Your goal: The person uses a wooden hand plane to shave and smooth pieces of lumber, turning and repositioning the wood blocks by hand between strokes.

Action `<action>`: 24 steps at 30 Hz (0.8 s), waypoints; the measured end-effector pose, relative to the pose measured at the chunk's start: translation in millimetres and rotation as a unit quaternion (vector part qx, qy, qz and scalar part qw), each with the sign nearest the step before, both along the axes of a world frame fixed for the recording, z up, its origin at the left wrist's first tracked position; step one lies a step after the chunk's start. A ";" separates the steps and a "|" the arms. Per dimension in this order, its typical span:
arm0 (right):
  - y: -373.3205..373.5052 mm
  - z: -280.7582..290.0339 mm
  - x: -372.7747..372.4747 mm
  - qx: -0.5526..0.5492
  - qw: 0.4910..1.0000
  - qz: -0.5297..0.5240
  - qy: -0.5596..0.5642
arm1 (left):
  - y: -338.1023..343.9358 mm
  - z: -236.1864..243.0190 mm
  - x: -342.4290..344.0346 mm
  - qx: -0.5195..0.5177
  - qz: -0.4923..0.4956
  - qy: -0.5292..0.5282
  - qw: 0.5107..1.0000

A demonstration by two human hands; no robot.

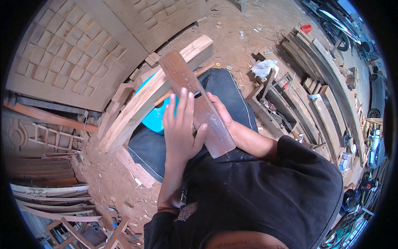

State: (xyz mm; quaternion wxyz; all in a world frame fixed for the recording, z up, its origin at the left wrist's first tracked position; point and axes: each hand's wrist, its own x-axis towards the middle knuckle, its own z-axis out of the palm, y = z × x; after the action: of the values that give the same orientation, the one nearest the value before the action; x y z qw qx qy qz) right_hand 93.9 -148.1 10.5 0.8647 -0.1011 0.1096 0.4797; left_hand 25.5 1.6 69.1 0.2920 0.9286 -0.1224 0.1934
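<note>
A long brown wooden hand plane (pixel 213 128) is tilted in front of me, its flat sole up and its narrow mouth slot near the middle. A rod-shaped wooden handle (pixel 204 69) sticks out on both sides of it. My right hand (pixel 224 114) grips the plane's right edge, with part of the fingers hidden beneath. My left hand (pixel 177 128) lies over the plane's left edge, fingers stretched out and fingertips near the slot. Behind the plane a thick pale timber beam (pixel 137 110) slants across my lap area, partly hidden by the plane.
A bright blue seat or tub (pixel 155 120) shows under the beam, between my dark-trousered legs. Carved wooden door panels (pixel 66 54) lie at the far left. Stacked planks (pixel 327 99) and an open wooden tool box (pixel 275 110) are on the right. Wood scraps litter the dirt floor.
</note>
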 end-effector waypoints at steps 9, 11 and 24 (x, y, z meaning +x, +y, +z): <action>-1.0 -6.9 -7.3 -0.044 0.998 0.032 -0.009 | 1.5 -1.1 -4.7 0.068 0.036 0.027 0.997; 0.2 -20.4 -4.9 -0.057 0.998 0.030 -0.020 | 0.9 8.1 -8.1 0.175 0.043 0.062 0.982; 3.6 -14.7 -6.1 -0.070 0.992 0.015 -0.102 | -6.0 -1.6 -3.7 0.016 0.012 0.058 0.998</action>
State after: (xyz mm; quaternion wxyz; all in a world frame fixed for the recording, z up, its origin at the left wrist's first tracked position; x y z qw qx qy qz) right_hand 87.9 -144.5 -4.1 0.8549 -0.2118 0.0525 0.4706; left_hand 21.7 -4.5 67.5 0.2811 0.9443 -0.0974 0.1404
